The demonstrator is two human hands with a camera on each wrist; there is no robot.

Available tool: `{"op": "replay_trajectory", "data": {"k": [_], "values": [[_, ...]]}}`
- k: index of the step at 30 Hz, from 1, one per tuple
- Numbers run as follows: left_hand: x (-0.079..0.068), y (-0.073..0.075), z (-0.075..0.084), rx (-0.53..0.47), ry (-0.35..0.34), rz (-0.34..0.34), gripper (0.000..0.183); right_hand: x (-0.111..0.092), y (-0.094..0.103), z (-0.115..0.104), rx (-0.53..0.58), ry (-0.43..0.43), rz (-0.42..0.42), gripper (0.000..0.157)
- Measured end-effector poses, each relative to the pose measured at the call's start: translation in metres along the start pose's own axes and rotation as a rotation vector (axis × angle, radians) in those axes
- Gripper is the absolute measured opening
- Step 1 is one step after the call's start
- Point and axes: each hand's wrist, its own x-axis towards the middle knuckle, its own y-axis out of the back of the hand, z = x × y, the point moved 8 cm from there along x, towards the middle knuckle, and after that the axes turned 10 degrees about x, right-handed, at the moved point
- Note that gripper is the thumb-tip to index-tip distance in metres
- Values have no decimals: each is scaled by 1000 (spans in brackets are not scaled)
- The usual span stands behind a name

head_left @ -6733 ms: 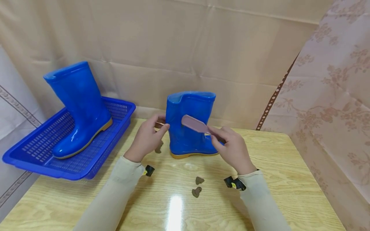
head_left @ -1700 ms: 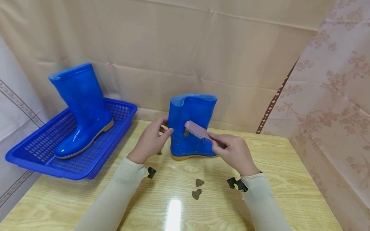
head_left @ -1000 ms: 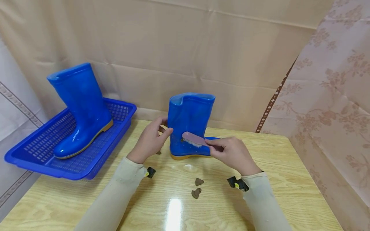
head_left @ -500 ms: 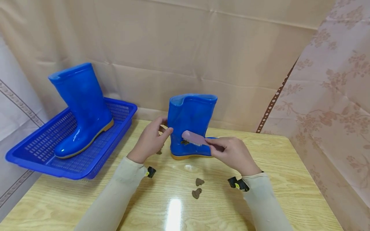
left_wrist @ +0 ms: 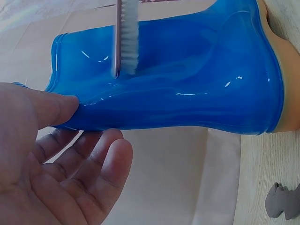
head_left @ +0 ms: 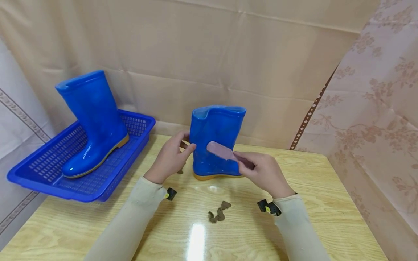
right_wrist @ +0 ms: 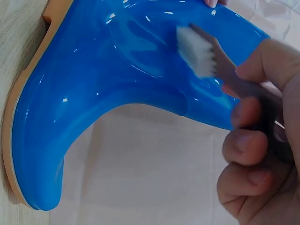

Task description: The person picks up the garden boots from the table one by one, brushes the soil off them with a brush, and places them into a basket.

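Note:
A blue rain boot with a yellowish sole stands upright on the table. My left hand steadies it by the rear of its shaft; in the left wrist view the thumb presses one face and the curled fingers reach around the back edge. My right hand grips the handle of a pinkish brush in front of the shaft. White bristles show blurred in the right wrist view; whether they touch the boot I cannot tell. Flat brown clumps lie on the table before the boot.
A second blue boot stands in a blue mesh basket at the left. Another brown clump lies beside the boot's heel, partly behind my left hand. A beige curtain hangs behind the wooden table.
The brush has gone down to the ankle and back up the shaft. A dark patch seen there half a second ago is gone, and another brown clump lies beside the front ones.

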Motion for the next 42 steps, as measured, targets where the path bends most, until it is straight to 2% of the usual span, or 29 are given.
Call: {"op": "replay_trajectory", "data": {"k": [4, 7, 10, 16, 19, 22, 28, 31, 37, 42], "values": [[1, 0, 0, 0, -3, 1, 42, 1, 3, -3, -27, 44, 47, 31], [1, 0, 0, -9, -9, -2, 41, 2, 2, -4, -46, 41, 48, 28], [1, -1, 0, -10, -3, -5, 41, 3, 1, 0, -52, -17, 30, 22], [1, 0, -1, -10, 18, -8, 42, 1, -1, 16, -53, -204, -52, 12], [0, -1, -2, -10, 30, -16, 43, 0, -2, 17, -33, -217, -64, 14], [0, -1, -3, -10, 32, -23, 42, 1, 0, 15, 2, -192, -26, 17], [1, -2, 0, -9, -13, -26, 41, 1, 1, 13, 38, -165, 54, 17], [1, -2, 1, -5, -14, -27, 42, 1, -1, 16, 37, -200, 45, 20], [1, -2, 1, 6, 1, -27, 43, -2, -6, 29, 59, -334, 0, 24], [0, -1, 0, 2, 6, -26, 42, -2, -7, 28, 68, -334, -12, 24]]}}
